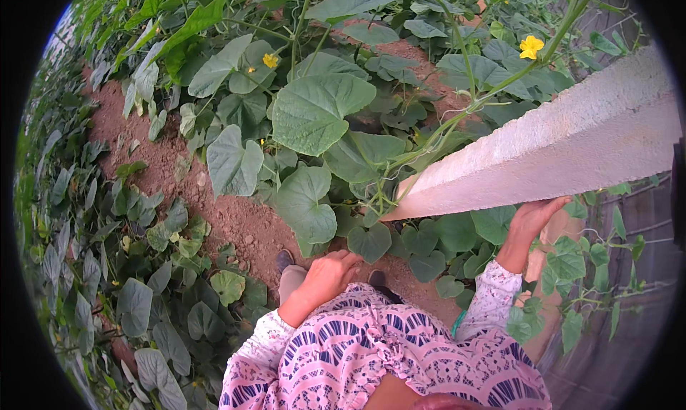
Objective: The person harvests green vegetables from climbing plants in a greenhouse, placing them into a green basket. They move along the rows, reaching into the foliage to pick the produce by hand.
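Observation:
My left hand point(328, 275) hangs low in front of my body with its fingers bent, the fingertips close to a heart-shaped green leaf point(370, 242). Whether they touch or pinch it is not clear. Out to the right, my right hand point(531, 220) rests against the lower edge of a pale, rough post point(536, 158), which looks like concrete; part of the fingers is hidden behind it. Green vine stems point(455, 115) with tendrils climb beside the post from its foot. Broad leaves point(321, 112) spread before me.
Yellow flowers point(531, 47) dot the vines, which look like cucumber. Reddish bare soil point(225, 217) runs between dense leaf rows point(171, 324) on the left. A grey surface point(605, 324) with trailing vines lies to the right. My shoes point(285, 260) stand on the soil.

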A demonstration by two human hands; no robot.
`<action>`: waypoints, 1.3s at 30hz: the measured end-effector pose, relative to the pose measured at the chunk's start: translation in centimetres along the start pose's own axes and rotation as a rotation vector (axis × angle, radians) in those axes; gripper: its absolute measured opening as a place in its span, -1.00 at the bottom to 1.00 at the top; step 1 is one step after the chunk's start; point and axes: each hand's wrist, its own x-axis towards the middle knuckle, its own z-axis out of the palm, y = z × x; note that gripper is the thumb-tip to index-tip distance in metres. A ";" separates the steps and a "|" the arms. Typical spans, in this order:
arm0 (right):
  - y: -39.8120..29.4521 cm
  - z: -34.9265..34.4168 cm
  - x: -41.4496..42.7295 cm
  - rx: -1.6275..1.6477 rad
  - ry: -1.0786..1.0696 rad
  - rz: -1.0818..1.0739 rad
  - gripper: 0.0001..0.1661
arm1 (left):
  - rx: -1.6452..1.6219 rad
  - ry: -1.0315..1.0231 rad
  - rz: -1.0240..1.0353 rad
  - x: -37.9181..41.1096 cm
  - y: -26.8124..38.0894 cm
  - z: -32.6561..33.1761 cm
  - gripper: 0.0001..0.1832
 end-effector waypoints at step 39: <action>4.7 8.2 -3.4 -0.256 0.628 -0.095 -0.02 | -0.828 -0.292 0.803 36.5 11.9 -22.0 -0.82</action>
